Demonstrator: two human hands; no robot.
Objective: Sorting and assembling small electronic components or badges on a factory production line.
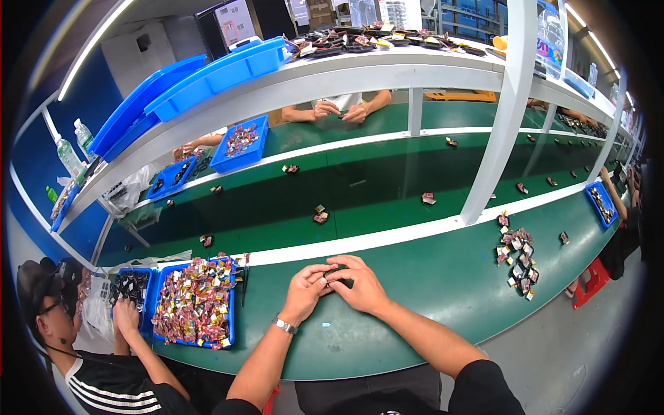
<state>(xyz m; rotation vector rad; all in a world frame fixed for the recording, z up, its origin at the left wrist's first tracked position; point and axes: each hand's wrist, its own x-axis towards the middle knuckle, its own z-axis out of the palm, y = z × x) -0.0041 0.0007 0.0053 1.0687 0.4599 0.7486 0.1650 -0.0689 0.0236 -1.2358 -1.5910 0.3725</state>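
Observation:
Over the green bench top (387, 339), my left hand (305, 289) and my right hand (361, 286) meet, fingers curled together around a small black part (340, 275). Most of that part is hidden by the fingers, so its exact kind cannot be told. A metal-banded watch is on my left wrist. To the left of my hands stands a blue tray (232, 319) heaped with small pieces in pink, white, yellow and black. A loose cluster of similar black pieces (523, 257) lies to the right on the bench.
A co-worker (90, 360) at left reaches into a blue tray of black parts (133, 280). Beyond a white rail (346, 239), a green conveyor (373, 200) carries scattered pieces. A white post (499, 131) and shelf (415, 59) stand ahead; another person's hands (339, 111) work across.

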